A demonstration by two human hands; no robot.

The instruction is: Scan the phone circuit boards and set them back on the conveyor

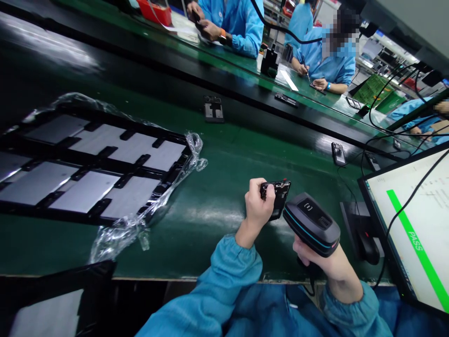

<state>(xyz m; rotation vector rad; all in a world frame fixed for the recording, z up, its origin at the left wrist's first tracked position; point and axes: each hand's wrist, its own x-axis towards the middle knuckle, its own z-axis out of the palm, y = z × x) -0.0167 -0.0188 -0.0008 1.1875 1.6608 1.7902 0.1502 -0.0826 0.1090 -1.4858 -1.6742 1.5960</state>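
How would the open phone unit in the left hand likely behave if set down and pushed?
The phone unit is probably stiff: no bend shows where the left hand grips it. Its exposed inner parts suggest fragility. Flat and thin, it would likely slide rather than roll on the glossy bench.

Green counter [224, 154] stretching wide here, light glaring off its glossy top, a long dark band [147, 72] slicing across, red bin [156, 13] beyond, green crates [377, 89] over right
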